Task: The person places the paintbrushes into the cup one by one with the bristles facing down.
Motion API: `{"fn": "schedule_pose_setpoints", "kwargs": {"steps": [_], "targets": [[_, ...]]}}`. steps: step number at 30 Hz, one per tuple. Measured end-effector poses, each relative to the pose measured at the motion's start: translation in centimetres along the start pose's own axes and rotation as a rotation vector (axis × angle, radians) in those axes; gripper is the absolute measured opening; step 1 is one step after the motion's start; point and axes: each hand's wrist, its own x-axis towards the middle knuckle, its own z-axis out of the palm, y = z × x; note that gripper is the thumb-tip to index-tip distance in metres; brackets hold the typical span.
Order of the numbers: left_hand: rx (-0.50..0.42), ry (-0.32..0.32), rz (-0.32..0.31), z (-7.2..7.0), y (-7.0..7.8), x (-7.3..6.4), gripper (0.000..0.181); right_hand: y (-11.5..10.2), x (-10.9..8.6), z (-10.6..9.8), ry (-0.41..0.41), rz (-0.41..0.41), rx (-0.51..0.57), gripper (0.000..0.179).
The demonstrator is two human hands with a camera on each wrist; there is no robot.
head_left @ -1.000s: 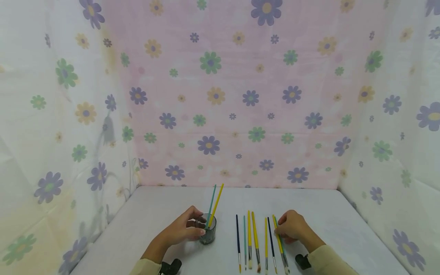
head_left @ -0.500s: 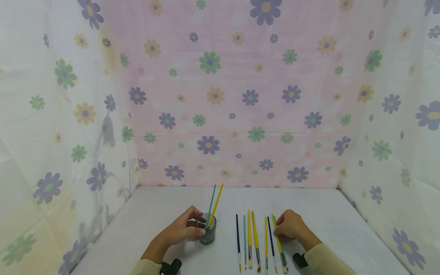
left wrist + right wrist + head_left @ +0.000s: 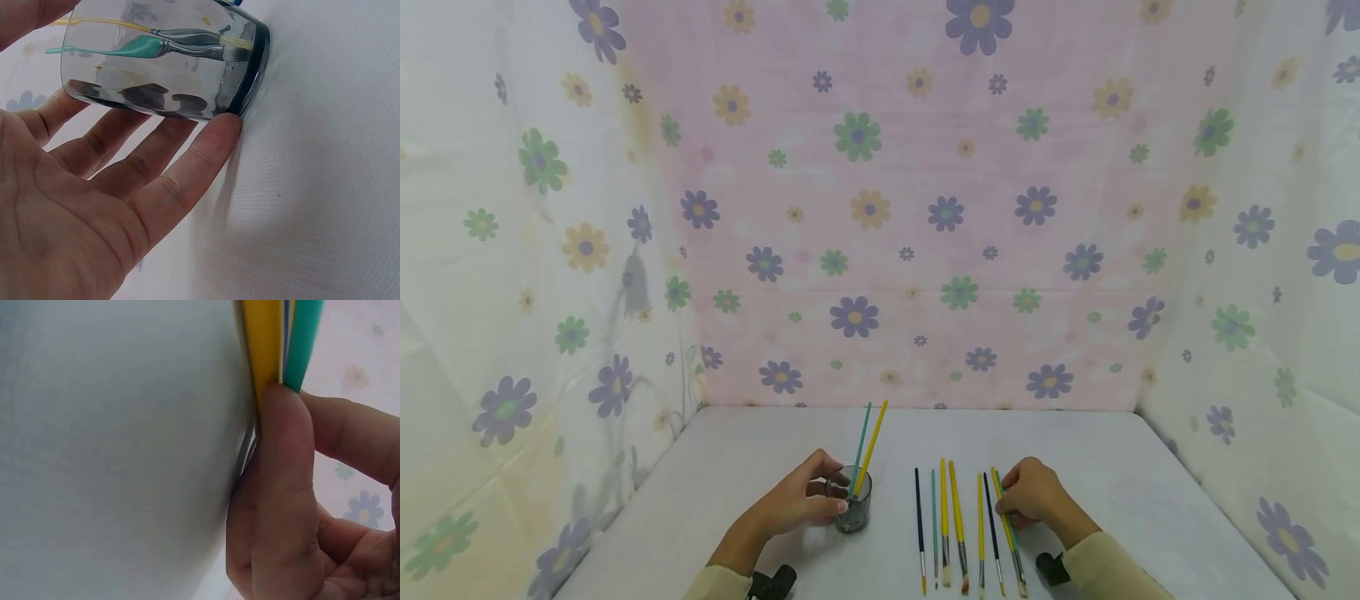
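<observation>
My left hand (image 3: 797, 498) holds a smoky see-through glass (image 3: 853, 521) standing on the table, fingers on its far side and thumb near its front. In the glass lean a teal paintbrush (image 3: 862, 437) and a yellow paintbrush (image 3: 876, 440), bristles down, as the left wrist view shows. At the right end of a row of brushes, my right hand (image 3: 1036, 493) pinches a yellow paintbrush (image 3: 264, 350) and a teal paintbrush (image 3: 304, 340) side by side by their handles. These lie along the table, bristle ends toward me; the teal one is mostly hidden in the head view.
Left of my right hand lie more brushes in a row: a dark blue brush (image 3: 919, 512), a thin teal brush (image 3: 934, 517), thick yellow brushes (image 3: 944, 508) and another dark brush (image 3: 992, 521). Flowered sheets (image 3: 910, 167) enclose the white table (image 3: 760, 437) behind and at both sides.
My right hand has shifted slightly left, and the yellow brush's handle end has moved left with it, closer to the dark brush. The left hand and glass have stayed put.
</observation>
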Motion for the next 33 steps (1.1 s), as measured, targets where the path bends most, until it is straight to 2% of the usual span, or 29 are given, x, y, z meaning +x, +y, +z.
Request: {"fn": "schedule_pose_setpoints", "kwargs": {"steps": [7, 12, 21, 33], "targets": [[-0.001, 0.003, 0.001, 0.0, 0.1, 0.0, 0.060, -0.1, 0.6, -0.3, 0.011, 0.004, 0.044, 0.040], [-0.011, 0.006, -0.007, 0.1, 0.3, -0.1, 0.060, -0.4, 0.6, -0.4, 0.006, -0.017, 0.122, 0.039], [-0.025, 0.002, -0.004, 0.1, 0.3, -0.2, 0.060, -1.8, -0.3, -1.2, -0.031, -0.121, 0.303, 0.041], [-0.018, 0.003, -0.006, 0.1, 0.2, -0.2, 0.060, -4.2, -0.7, -1.7, -0.049, -0.178, 0.411, 0.040]]}}
